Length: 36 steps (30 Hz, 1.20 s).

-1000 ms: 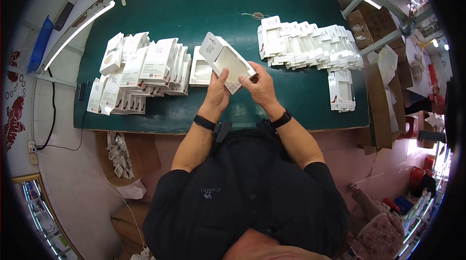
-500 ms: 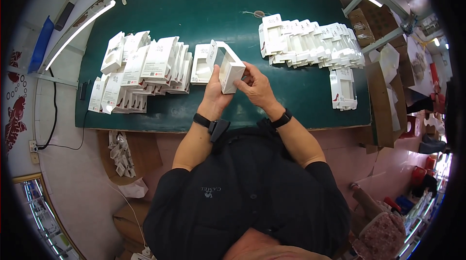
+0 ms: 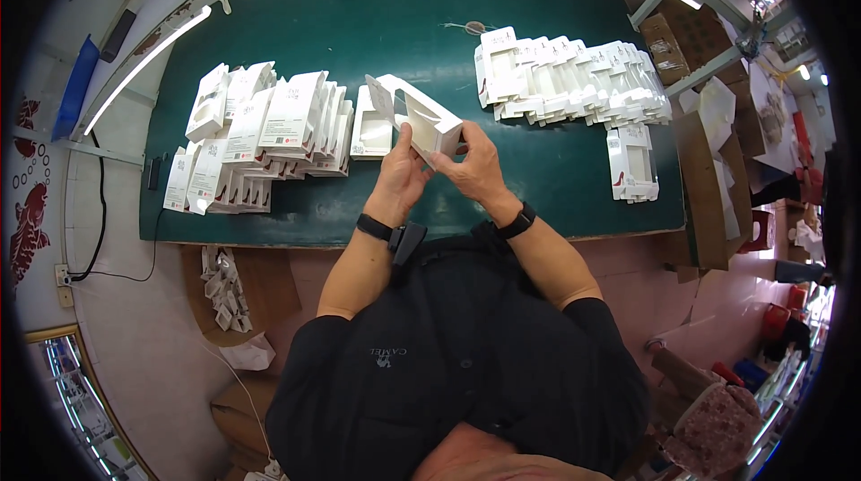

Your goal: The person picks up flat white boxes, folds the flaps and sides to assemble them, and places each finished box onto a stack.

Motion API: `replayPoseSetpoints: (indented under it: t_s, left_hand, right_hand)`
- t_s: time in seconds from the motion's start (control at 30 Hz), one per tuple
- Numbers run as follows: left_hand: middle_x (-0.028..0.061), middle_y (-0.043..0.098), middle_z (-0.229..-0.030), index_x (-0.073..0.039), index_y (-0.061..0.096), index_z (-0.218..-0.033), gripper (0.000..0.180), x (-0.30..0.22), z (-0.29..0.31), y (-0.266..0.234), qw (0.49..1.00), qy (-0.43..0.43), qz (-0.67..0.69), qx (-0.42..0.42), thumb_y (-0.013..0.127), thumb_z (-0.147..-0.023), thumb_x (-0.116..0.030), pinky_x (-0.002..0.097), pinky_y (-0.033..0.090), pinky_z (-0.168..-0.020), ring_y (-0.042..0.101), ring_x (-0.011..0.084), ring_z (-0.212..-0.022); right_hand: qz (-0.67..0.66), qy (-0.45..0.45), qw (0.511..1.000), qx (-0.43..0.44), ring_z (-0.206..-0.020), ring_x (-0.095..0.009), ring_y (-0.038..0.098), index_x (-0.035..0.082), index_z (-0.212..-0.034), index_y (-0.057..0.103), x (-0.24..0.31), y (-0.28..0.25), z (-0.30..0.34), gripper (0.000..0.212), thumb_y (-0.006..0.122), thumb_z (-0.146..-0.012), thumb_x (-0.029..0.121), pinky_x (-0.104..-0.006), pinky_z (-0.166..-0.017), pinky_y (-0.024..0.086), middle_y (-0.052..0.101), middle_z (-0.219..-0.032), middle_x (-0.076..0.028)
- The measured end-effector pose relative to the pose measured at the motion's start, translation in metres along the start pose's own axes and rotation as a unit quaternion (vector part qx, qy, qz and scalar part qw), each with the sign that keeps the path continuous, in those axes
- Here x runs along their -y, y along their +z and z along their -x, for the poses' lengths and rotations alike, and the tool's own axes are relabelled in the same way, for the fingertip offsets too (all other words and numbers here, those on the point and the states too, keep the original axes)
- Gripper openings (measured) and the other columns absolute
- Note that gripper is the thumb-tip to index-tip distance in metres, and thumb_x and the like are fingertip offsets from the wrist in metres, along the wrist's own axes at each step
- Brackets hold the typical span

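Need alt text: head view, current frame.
A person's left hand and right hand hold a white box, flap open, above a green table. Piled boxes sit to the left; overlapping boxes to the right.

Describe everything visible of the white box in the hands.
The white box looks like thin card: shallow, with narrow walls, an opening in its broad face and a flap raised at its far end. It tilts above the green table, gripped toward its near end by the left hand and right hand. I can't tell if film covers the opening.
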<state>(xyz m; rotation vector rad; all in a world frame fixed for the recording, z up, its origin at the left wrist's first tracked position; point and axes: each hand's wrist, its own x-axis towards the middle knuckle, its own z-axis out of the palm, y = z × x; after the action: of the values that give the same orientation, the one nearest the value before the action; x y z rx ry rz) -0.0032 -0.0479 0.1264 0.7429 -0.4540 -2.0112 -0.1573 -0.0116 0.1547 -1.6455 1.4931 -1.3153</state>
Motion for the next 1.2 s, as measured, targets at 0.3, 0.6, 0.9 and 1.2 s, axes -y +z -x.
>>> replayPoseSetpoints:
  t_s: [0.3, 0.6, 0.9, 1.2]
  left_hand:
    - [0.011, 0.058, -0.137, -0.008, 0.045, -0.143, 0.051, -0.011, 0.0, 0.001, 0.999, 0.011, 0.045, 0.013, 0.055, -0.104, -0.039, 0.0483, 0.05, -0.102, 0.059, 0.027, -0.124]
    - [0.01, 0.061, -0.134, -0.009, 0.047, -0.143, 0.042, -0.013, 0.002, 0.004, 0.993, -0.005, 0.111, -0.03, 0.051, -0.105, -0.028, 0.0472, 0.049, -0.103, 0.061, 0.0274, -0.122]
    - [0.01, 0.06, -0.134, -0.008, 0.046, -0.143, 0.042, -0.01, 0.009, 0.014, 0.991, 0.004, 0.131, 0.019, 0.05, -0.107, -0.029, 0.0439, 0.05, -0.104, 0.06, 0.0252, -0.122]
    - [0.0101, 0.059, -0.136, -0.008, 0.045, -0.144, 0.044, -0.01, 0.008, 0.016, 0.993, 0.058, 0.103, -0.002, 0.049, -0.107, -0.032, 0.0432, 0.051, -0.104, 0.06, 0.0256, -0.123]
  right_hand:
    - [0.251, -0.267, 0.93, 0.006, -0.12, -0.035, 0.057, 0.007, -0.127, 0.061, 0.002, -0.008, 0.0, 0.057, 0.079, -0.073, 0.011, -0.0447, -0.109, 0.04, 0.058, -0.132, -0.013]
    - [-0.12, 0.018, 0.992, 0.027, -0.105, -0.016, 0.063, 0.008, -0.147, 0.046, -0.013, -0.004, 0.001, 0.075, 0.083, -0.083, 0.012, -0.032, -0.092, 0.053, 0.058, -0.133, -0.01]
    - [-0.303, 0.077, 0.948, 0.063, -0.093, -0.007, 0.063, 0.006, -0.147, 0.044, -0.017, 0.003, 0.0, 0.063, 0.072, -0.091, 0.0, -0.0222, -0.08, 0.054, 0.064, -0.116, -0.003]
    - [-0.278, 0.034, 0.959, 0.048, -0.081, -0.004, 0.058, 0.007, -0.145, 0.048, -0.031, 0.005, -0.005, 0.06, 0.069, -0.09, -0.003, -0.0205, -0.071, 0.05, 0.062, -0.105, 0.0]
